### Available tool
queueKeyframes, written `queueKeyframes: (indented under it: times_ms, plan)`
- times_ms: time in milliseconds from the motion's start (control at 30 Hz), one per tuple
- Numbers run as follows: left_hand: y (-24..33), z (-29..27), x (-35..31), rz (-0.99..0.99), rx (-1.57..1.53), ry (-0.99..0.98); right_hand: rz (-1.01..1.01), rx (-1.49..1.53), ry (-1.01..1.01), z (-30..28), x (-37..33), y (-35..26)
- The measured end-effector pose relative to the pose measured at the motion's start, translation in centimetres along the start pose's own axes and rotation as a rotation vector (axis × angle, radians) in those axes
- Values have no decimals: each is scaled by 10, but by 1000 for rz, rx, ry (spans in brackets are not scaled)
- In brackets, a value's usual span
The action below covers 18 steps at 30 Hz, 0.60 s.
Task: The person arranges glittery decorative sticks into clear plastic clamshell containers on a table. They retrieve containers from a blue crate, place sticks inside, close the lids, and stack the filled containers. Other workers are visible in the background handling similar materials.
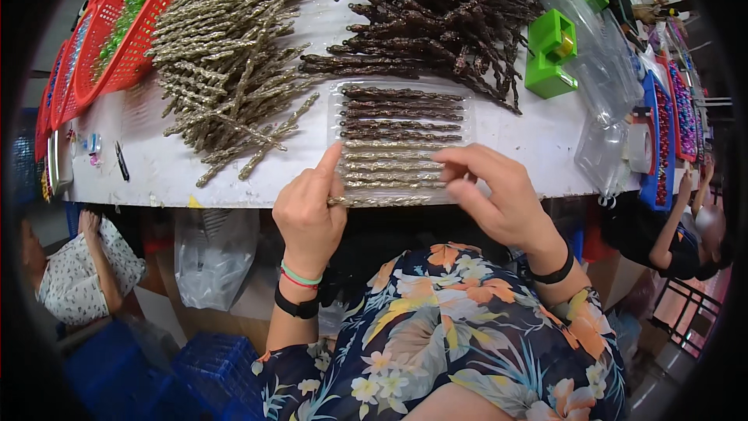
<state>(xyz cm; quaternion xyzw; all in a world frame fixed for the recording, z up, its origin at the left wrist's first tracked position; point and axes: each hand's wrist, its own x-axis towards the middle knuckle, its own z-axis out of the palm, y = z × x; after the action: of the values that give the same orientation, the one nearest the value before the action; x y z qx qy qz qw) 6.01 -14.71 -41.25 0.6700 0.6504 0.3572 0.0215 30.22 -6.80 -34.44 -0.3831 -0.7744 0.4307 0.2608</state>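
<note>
A shallow clear plastic tray [401, 82] lies at the table's front edge. Dark brown glittery twisted sticks [401, 109] fill its far half, side by side. Pale gold glittery twisted sticks [393, 165] lie parallel in its near half, and the nearest one is along the front edge. My left hand [310, 201] is at the left ends of the gold sticks, index finger extended onto the row, other fingers curled; whatever they hold is hidden. Over the right ends hovers my right hand [495, 193], thumb and fingers apart, with nothing visible between them.
Behind the tray are a heap of gold sticks [226, 39] and a heap of brown sticks [436, 15]. A green tape dispenser [549, 58] and clear plastic packaging [604, 140] stand right. Red baskets [128, 62] and a pen [122, 160] are left. People sit at both sides.
</note>
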Motion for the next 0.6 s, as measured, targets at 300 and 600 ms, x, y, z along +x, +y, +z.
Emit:
queueKeyframes:
  times_ms: [300,600]
  plan:
    - [25,-29,10,24,-101,-71,-133,-114,115,7,-6,8]
    - [-1,-10,-14,101,-272,-79,-187,-312,87,14,-11,31]
